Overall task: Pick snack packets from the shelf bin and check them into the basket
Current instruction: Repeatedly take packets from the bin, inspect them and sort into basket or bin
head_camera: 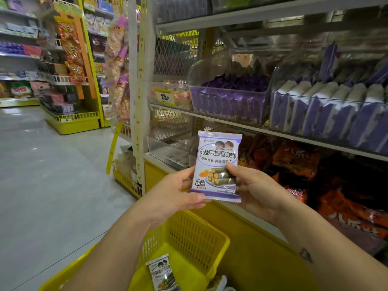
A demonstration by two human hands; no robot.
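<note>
A white and purple snack packet point(218, 158) with seaweed rolls printed on it stands upright in front of me. My left hand point(178, 191) grips its lower left corner and my right hand point(255, 191) pinches its right edge. Below my arms hangs a yellow plastic basket point(199, 236). Another packet of the same kind point(162, 273) lies inside the basket. Up on the shelf at the right, a clear shelf bin point(327, 114) holds several matching purple and white packets.
A second clear bin point(228, 106) of purple packets sits left of the first. Orange snack bags point(298, 158) fill the lower shelf. A yellow price tag point(164, 97) hangs on a bin farther left. The grey aisle floor point(42, 164) opens to the left, with more shelving beyond.
</note>
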